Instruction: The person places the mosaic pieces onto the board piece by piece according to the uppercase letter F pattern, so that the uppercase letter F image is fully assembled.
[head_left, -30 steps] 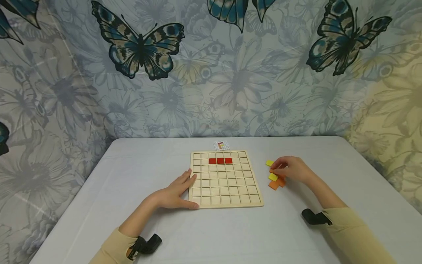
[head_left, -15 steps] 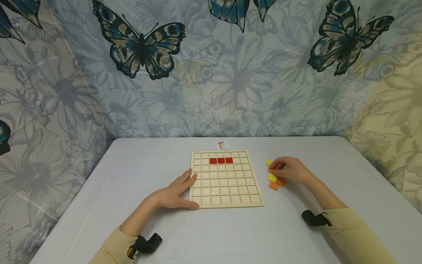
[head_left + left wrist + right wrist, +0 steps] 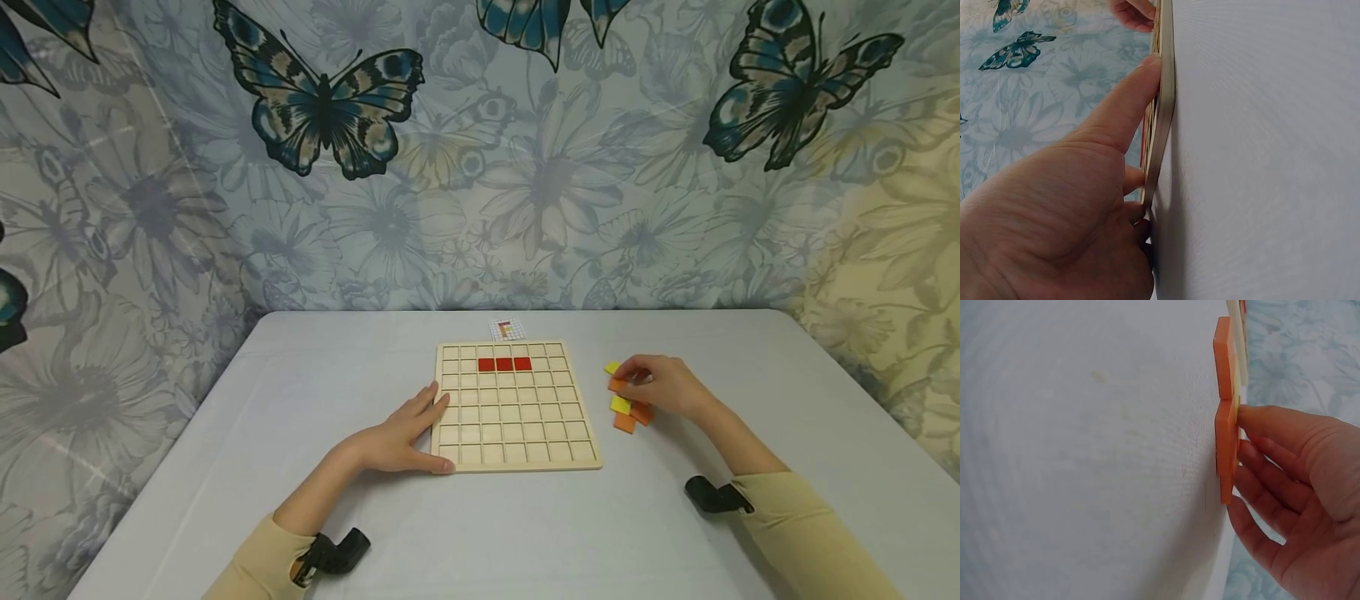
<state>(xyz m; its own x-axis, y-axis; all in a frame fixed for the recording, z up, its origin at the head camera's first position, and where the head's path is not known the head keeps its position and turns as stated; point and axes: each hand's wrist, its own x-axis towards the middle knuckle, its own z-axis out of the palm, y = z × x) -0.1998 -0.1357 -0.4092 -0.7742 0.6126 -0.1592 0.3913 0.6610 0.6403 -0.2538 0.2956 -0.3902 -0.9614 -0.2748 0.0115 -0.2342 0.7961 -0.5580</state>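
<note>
As my left hand [image 3: 393, 440] lies spread, touching the board [image 3: 517, 414] | tiles [image 3: 621, 405] at my right hand [image 3: 663, 385], touching | pinched? can't tell

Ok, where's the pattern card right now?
In the head view, the pattern card lies on the far side of the table, just beyond the wooden board, behind the red tiles.

White table [image 3: 525, 533], far corners rounded. Behind it, wall covering [image 3: 480, 250] printed with grey flowers [image 3: 551, 179], yellowish toward the right. Teal-and-black prints: left butterfly [image 3: 322, 108], right butterfly [image 3: 810, 87], middle butterfly [image 3: 525, 25] mostly cropped by the top edge.
</note>
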